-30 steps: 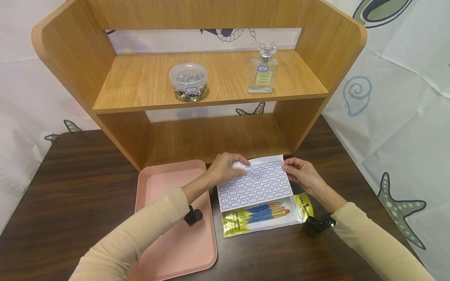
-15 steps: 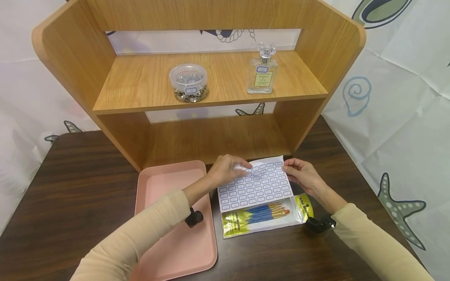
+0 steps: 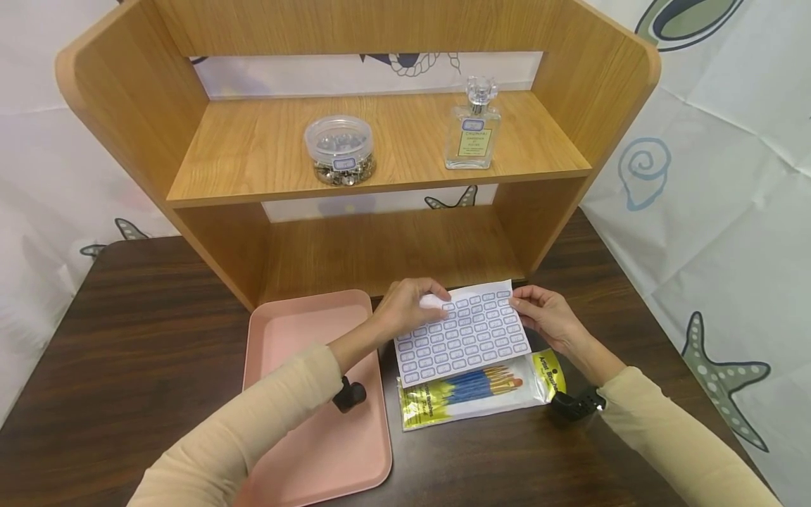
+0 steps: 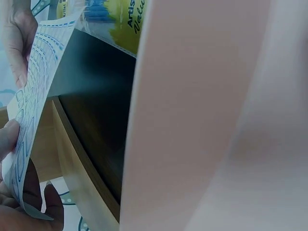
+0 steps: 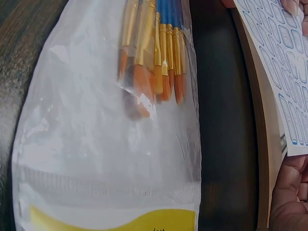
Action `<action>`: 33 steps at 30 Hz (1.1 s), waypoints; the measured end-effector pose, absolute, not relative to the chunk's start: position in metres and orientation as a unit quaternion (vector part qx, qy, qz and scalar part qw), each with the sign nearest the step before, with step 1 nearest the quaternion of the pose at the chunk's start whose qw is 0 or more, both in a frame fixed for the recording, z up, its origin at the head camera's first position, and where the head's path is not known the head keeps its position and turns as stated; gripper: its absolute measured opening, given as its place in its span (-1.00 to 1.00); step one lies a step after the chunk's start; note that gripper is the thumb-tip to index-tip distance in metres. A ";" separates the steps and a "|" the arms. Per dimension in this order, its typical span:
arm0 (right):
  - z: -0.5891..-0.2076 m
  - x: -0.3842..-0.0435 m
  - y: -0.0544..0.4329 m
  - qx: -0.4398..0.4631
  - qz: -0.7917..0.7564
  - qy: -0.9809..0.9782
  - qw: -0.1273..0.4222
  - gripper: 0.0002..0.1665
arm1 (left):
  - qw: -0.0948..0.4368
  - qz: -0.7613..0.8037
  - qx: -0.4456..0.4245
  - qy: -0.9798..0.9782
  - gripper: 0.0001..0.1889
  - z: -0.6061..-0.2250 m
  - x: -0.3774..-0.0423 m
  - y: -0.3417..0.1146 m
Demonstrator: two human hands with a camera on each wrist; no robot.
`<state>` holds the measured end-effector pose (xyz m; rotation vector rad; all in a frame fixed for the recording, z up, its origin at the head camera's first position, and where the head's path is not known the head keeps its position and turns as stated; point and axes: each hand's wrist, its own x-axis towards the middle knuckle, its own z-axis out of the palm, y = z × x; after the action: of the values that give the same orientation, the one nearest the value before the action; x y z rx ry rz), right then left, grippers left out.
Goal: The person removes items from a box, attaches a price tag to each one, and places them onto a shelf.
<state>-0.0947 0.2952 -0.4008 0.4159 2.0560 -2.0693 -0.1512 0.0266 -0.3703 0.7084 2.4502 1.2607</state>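
Note:
A white sheet of small blue-bordered label stickers (image 3: 465, 334) is held tilted above the table between both hands. My left hand (image 3: 405, 310) pinches its upper left part; in the left wrist view the thumb (image 4: 6, 137) lies on the printed face and fingers are behind, where the sheet bends. With thumb and fingertips, my right hand (image 3: 546, 318) grips the upper right edge. Below the sheet lies a clear-and-yellow pack of artist brushes (image 3: 469, 398), its back portion covered by the sheet. Blue handles and orange-brown bristles (image 5: 144, 86) show through the plastic.
A pink tray (image 3: 345, 451) lies under my left forearm. Behind stands a wooden two-level shelf (image 3: 380, 193). On its upper board are a clear lidded jar of small metal pieces (image 3: 342, 151) and a glass perfume bottle (image 3: 473, 134), each bearing a blue-bordered label.
The sheet has shifted very slightly to the right at its lower edge. Both hands keep their hold and stay almost in place; the brush pack and tray have not moved.

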 end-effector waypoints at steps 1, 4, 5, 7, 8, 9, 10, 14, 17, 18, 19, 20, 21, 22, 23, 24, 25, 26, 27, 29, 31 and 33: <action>-0.401 -0.095 0.295 0.141 -0.698 0.695 0.097 -0.92 | 0.145 0.437 0.247 0.852 -0.77 -0.371 -0.151 0.026; -0.402 -0.095 0.295 0.143 -0.699 0.694 0.097 -0.91 | 0.133 0.433 0.252 0.855 -0.80 -0.372 -0.151 0.026; -0.402 -0.095 0.295 0.142 -0.700 0.693 0.097 -0.91 | 0.128 0.431 0.253 0.856 -0.81 -0.372 -0.152 0.025; -0.403 -0.095 0.295 0.137 -0.701 0.693 0.097 -0.91 | 0.118 0.428 0.258 0.858 -0.83 -0.373 -0.152 0.025; -0.403 -0.095 0.295 0.136 -0.700 0.694 0.097 -0.91 | 0.115 0.427 0.260 0.858 -0.84 -0.373 -0.152 0.025; -0.404 -0.095 0.295 0.135 -0.699 0.696 0.097 -0.92 | 0.112 0.427 0.262 0.858 -0.86 -0.373 -0.152 0.024; -0.404 -0.095 0.294 0.135 -0.698 0.697 0.097 -0.92 | 0.111 0.427 0.263 0.858 -0.87 -0.373 -0.151 0.024; -0.405 -0.095 0.294 0.134 -0.694 0.700 0.100 -0.93 | 0.108 0.428 0.266 0.857 -0.89 -0.373 -0.151 0.024; -0.405 -0.095 0.293 0.134 -0.693 0.701 0.102 -0.94 | 0.111 0.430 0.263 0.856 -0.89 -0.373 -0.151 0.023; -0.405 -0.094 0.293 0.135 -0.692 0.702 0.102 -0.94 | 0.114 0.432 0.262 0.856 -0.88 -0.373 -0.151 0.023; -0.405 -0.094 0.293 0.136 -0.690 0.703 0.102 -0.94 | 0.118 0.435 0.261 0.854 -0.87 -0.373 -0.151 0.023; -0.405 -0.094 0.293 0.139 -0.688 0.704 0.102 -0.94 | 0.123 0.438 0.260 0.852 -0.86 -0.372 -0.151 0.023; -0.405 -0.094 0.293 0.141 -0.687 0.706 0.102 -0.94 | 0.130 0.440 0.260 0.850 -0.84 -0.372 -0.151 0.023; -0.406 -0.094 0.293 0.144 -0.686 0.706 0.102 -0.94 | 0.138 0.443 0.259 0.847 -0.83 -0.372 -0.151 0.023; -0.405 -0.094 0.293 0.146 -0.686 0.706 0.100 -0.94 | 0.146 0.445 0.260 0.845 -0.81 -0.371 -0.151 0.023; -0.405 -0.094 0.293 0.148 -0.686 0.705 0.099 -0.94 | 0.153 0.447 0.261 0.842 -0.81 -0.371 -0.151 0.023; -0.405 -0.094 0.293 0.148 -0.686 0.705 0.098 -0.94 | 0.161 0.448 0.261 0.840 -0.81 -0.371 -0.151 0.023; -0.405 -0.094 0.293 0.147 -0.686 0.705 0.098 -0.94 | 0.167 0.448 0.262 0.838 -0.82 -0.371 -0.151 0.023; -0.405 -0.094 0.293 0.149 -0.687 0.705 0.097 -0.93 | 0.172 0.448 0.262 0.837 -0.83 -0.372 -0.152 0.023; -0.406 -0.094 0.293 0.149 -0.686 0.705 0.095 -0.93 | 0.180 0.450 0.263 0.835 -0.84 -0.373 -0.152 0.023; -0.406 -0.094 0.293 0.148 -0.685 0.707 0.096 -0.92 | 0.185 0.450 0.261 0.834 -0.83 -0.373 -0.152 0.022; -0.406 -0.094 0.293 0.150 -0.683 0.708 0.095 -0.92 | 0.191 0.452 0.256 0.833 -0.81 -0.373 -0.152 0.022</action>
<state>-0.0938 0.2928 -0.4055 0.4459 2.0991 -2.0263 -0.1521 0.0219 -0.3732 0.7198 2.3390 1.2680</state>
